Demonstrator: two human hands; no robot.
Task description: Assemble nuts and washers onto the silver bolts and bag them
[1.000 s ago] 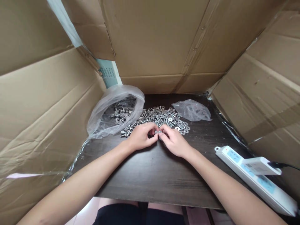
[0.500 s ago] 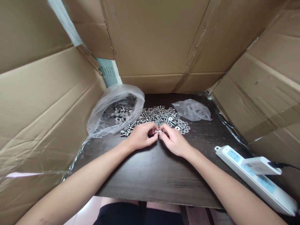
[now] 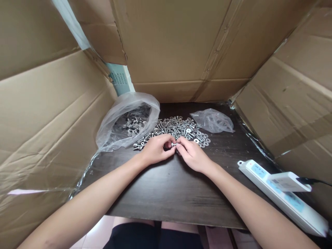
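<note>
A small silver bolt [image 3: 173, 144] lies sideways between my two hands, above the dark table [image 3: 166, 193]. My left hand [image 3: 157, 149] is closed in a pinch on its left end. From the other side, the fingertips of my right hand [image 3: 191, 152] press together on the bolt's right end and cover it. Whether a nut sits under those fingers I cannot tell. Just beyond both hands spreads a loose pile of bolts [image 3: 178, 129], nuts and flat washers [image 3: 196, 141].
An open clear plastic bag [image 3: 103, 138] with bolts and washers inside stands at left. A smaller plastic bag [image 3: 214, 121] lies at back right. The white power strip [image 3: 275, 197], with a plugged-in adapter [image 3: 287, 181], runs along the right. Cardboard walls [image 3: 176, 41] enclose the table.
The fingers of my right hand have shifted slightly left along the bolt, covering more of its right end. My left hand stays nearly in place.
</note>
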